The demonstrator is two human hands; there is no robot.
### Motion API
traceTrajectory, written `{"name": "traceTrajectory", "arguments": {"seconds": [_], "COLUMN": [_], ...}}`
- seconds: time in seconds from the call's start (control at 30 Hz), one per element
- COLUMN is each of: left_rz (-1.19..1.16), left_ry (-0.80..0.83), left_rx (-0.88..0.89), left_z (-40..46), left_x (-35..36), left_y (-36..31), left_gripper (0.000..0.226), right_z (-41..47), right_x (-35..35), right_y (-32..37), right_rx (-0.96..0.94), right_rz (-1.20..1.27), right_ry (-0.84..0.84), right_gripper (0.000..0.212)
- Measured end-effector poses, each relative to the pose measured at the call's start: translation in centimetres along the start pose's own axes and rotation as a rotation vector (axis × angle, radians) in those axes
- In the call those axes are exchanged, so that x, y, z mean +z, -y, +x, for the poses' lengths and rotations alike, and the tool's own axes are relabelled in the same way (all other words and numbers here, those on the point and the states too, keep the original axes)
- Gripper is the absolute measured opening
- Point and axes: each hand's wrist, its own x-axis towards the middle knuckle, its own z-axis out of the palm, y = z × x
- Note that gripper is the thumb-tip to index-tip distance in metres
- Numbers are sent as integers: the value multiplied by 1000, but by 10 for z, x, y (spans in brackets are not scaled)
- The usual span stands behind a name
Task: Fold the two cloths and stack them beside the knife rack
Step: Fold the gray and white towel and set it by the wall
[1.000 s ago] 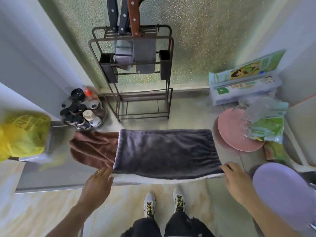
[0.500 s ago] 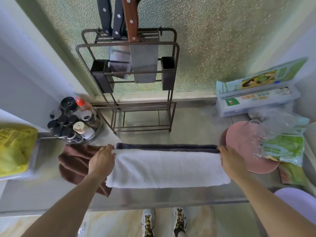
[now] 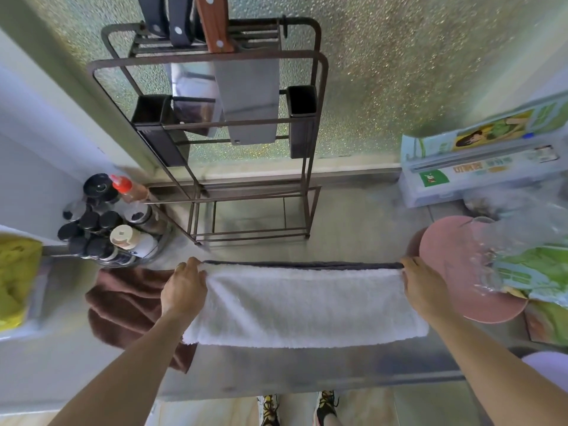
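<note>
A grey-and-white cloth lies folded in half lengthwise on the steel counter, white side up, with a thin grey edge along its far side. My left hand pinches its far left corner and my right hand holds its far right corner. A crumpled brown cloth lies to the left, partly under the white one and under my left arm. The dark metal knife rack stands just behind, with several knives and a cleaver in it.
A round caddy of spice bottles sits at the left, by a yellow bag. At the right lie a pink plate, plastic bags and a wrap box. The counter edge runs below the cloth.
Both hands lifted the cloth's near edge and carried it over to the far edge, turning the white side up. Since half a second ago the hands have stayed at the far corners.
</note>
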Motion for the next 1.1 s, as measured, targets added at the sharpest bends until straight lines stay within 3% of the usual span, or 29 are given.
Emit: {"name": "traceTrajectory", "arguments": {"seconds": [0.17, 0.23, 0.3, 0.37, 0.43, 0.5, 0.67, 0.83, 0.97, 1.1], "left_rz": [-86, -85, 2, 49, 46, 71, 39, -22, 8, -10], "left_ry": [-24, -62, -137, -189, -148, -72, -18, -75, -129, -278], "left_rx": [-130, -130, 39, 320, 549, 629, 514, 369, 357, 470], "left_z": [5, -1, -11, -20, -21, -19, -8, -2, -13, -55], "left_x": [3, 4, 6, 10, 19, 31, 43, 50, 55, 53], "left_y": [-4, -10, -18, -32, -52, -72, -98, -110, -114, -112], "left_gripper": [20, 26, 37, 42, 44, 44, 14, 11, 29, 31], "right_z": [5, 2, 0, -1, 1, 2, 3, 12, 11, -38], "right_x": [2, 1, 0, 1, 1, 1, -5, -1, -1, -4], "right_y": [0, 7, 13, 17, 18, 19, 17, 19, 24, 39], "right_rx": [76, 4, -133, -229, -247, -245, -200, -125, -56, 263], "right_rz": [70, 57, 45, 35, 41, 61, 93, 84, 84, 358], "right_ry": [-20, -18, -12, -1, -16, -33, -23, -46, -106, -261], "right_gripper": [33, 43, 48, 43, 35, 27, 12, 14, 32, 56]}}
